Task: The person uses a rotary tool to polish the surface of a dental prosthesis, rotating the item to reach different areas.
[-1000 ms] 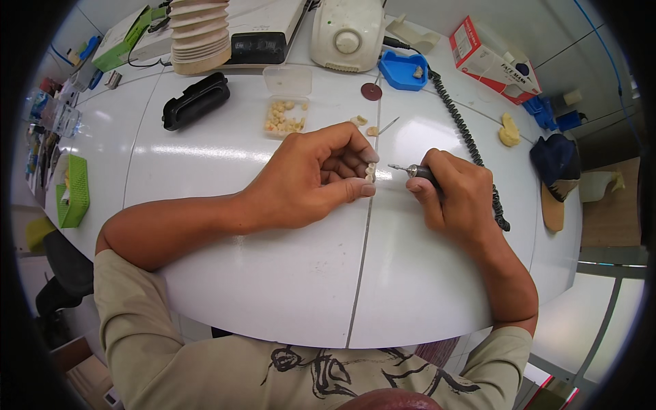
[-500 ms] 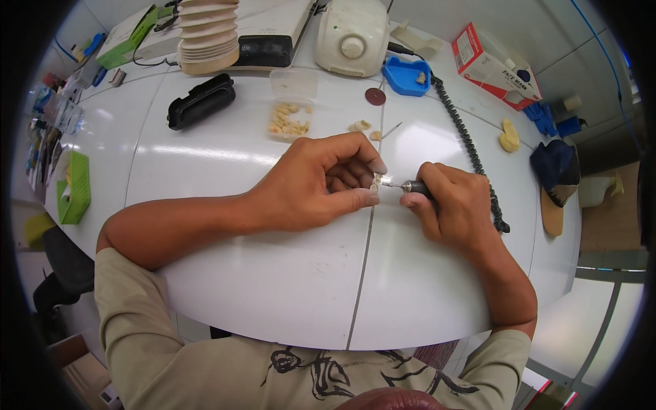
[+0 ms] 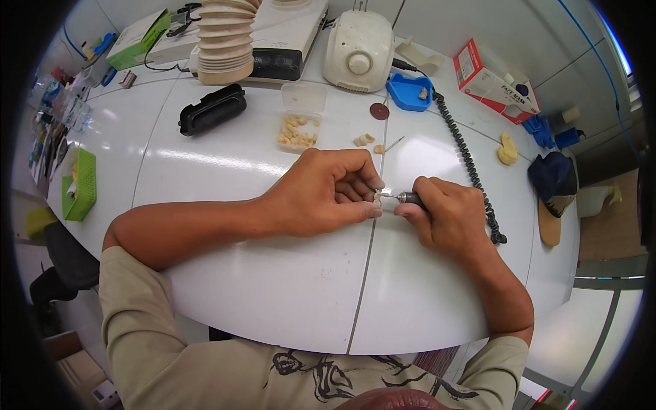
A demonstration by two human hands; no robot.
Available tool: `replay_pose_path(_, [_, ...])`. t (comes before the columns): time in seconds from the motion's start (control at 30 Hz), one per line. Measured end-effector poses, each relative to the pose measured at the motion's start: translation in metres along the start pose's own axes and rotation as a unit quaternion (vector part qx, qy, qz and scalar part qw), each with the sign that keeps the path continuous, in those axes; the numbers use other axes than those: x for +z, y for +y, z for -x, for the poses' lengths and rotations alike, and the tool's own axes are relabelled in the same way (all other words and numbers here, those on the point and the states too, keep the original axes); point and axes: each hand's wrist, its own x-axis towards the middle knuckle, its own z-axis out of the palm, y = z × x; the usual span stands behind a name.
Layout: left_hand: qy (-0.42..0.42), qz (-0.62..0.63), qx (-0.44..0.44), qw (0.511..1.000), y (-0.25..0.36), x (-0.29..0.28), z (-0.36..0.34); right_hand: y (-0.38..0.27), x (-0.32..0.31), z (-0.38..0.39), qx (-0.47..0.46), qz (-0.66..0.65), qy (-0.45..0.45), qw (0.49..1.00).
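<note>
Between thumb and fingertips, my left hand [image 3: 328, 188] pinches a small whitish tooth-like piece [image 3: 377, 198]. My right hand [image 3: 451, 215] grips a dark rotary handpiece [image 3: 411, 199], its thin metal bur pointing left. The bur's tip meets or nearly meets the piece; at this size I cannot tell which. Beyond my left hand stands an open clear plastic box [image 3: 298, 140] holding several cream tooth-shaped pieces. A few loose pale pieces [image 3: 364, 139] and a slim metal bur [image 3: 395, 143] lie past my fingertips.
At the back are a white control unit [image 3: 357, 51], a blue tray [image 3: 410, 92], a ribbed hose [image 3: 224, 41] and a mask box [image 3: 495, 82]. A coiled black cord [image 3: 468, 154] runs down the right, near a cap [image 3: 552, 184]. A black case [image 3: 213, 109] and green basket [image 3: 82, 186] lie left.
The whole view has shifted slightly, so the table things appear a little lower. Both hands keep their holds, with the handpiece still at the small piece.
</note>
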Motion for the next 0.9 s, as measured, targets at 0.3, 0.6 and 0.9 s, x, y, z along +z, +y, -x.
replay_pose_path(0.3, [-0.015,0.007,0.009,1.000,-0.0052,-0.0016,-0.0024,-0.0019,0.0000,-0.0015,0.007,0.026,-0.019,0.999])
replay_pose_path(0.6, [-0.021,-0.006,0.006,1.000,-0.0033,-0.0020,-0.0045,-0.0020,-0.0008,-0.0020,0.013,0.032,-0.034,0.999])
replay_pose_path(0.9, [-0.017,-0.016,0.005,1.000,-0.0024,-0.0015,-0.0032,-0.0023,-0.0009,-0.0036,0.009,0.027,-0.040,0.999])
